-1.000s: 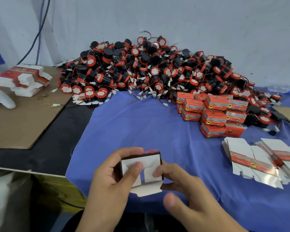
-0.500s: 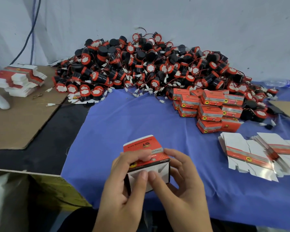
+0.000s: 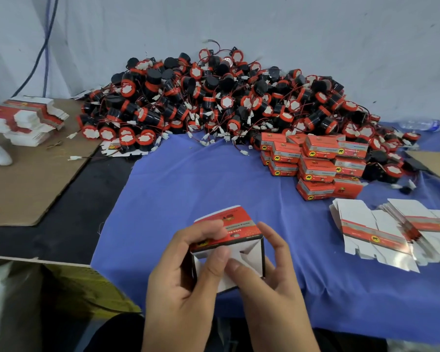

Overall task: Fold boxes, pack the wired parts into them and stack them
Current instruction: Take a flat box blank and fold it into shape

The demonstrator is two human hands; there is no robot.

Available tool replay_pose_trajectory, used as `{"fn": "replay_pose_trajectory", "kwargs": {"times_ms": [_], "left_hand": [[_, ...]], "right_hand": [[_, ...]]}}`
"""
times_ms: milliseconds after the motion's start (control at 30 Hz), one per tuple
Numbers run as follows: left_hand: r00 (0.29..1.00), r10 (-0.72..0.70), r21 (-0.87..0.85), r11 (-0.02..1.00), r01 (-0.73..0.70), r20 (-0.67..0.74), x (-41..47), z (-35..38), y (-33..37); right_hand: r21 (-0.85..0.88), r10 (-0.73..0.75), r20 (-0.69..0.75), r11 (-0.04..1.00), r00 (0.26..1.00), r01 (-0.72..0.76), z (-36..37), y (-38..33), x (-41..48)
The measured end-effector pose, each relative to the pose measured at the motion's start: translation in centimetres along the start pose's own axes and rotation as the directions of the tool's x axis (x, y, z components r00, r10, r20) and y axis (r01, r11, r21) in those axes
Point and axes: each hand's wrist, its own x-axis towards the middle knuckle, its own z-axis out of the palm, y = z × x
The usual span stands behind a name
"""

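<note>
Gaping red box (image 3: pixel 235 226), flaps (image 3: pixel 249 259) seemingly untucked

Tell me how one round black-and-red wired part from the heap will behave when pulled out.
Each wired part looks cylindrical, so on its side it would probably roll on the blue cloth. Thin wires with white plugs tangle through the heap, so pulling one likely drags neighbours. The bodies look rigid plastic, probably not fragile.

The heap of wired parts (image 3: pixel 214 102) is lying at the back of the desk (image 3: pixel 188 189), with stacked boxes (image 3: pixel 315 163) sitting before its right end and flat blanks (image 3: pixel 371 232) lying nearer, at right. A second blank pile (image 3: pixel 28 120) is resting on cardboard (image 3: pixel 23 186) at far left. The left hand (image 3: pixel 178 288) and right hand (image 3: pixel 272 295) are holding a box (image 3: pixel 229 224) at near centre.
</note>
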Motion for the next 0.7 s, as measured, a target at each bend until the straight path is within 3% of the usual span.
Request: {"fn": "replay_pose_trajectory", "kwargs": {"times_ms": [233, 367, 500, 700], "left_hand": [[0.981, 0.023, 0.03, 0.999, -0.018, -0.192, -0.6, 1.2, -0.6], [0.977, 0.067, 0.163, 0.986, -0.033, -0.203, -1.0, 1.5, -1.1], [0.986, 0.061, 0.238, 0.971, -0.023, -0.156, -1.0, 1.1, -1.4], [0.977, 0.188, 0.399, 0.907, -0.134, -0.101, -1.0, 0.8, -1.6]], "right_hand": [[0.095, 0.06, -0.097, 0.994, 0.993, -0.051, 1.0, 1.0, -0.3], [0.144, 0.036, -0.165, 0.989, 0.986, -0.011, 1.5, 1.4, -0.7], [0.186, 0.038, -0.122, 0.982, 0.992, -0.015, 1.5, 1.2, -0.6], [-0.056, -0.036, -0.136, 0.998, 0.99, 0.029, 1.2, 1.8, -0.4]]}}
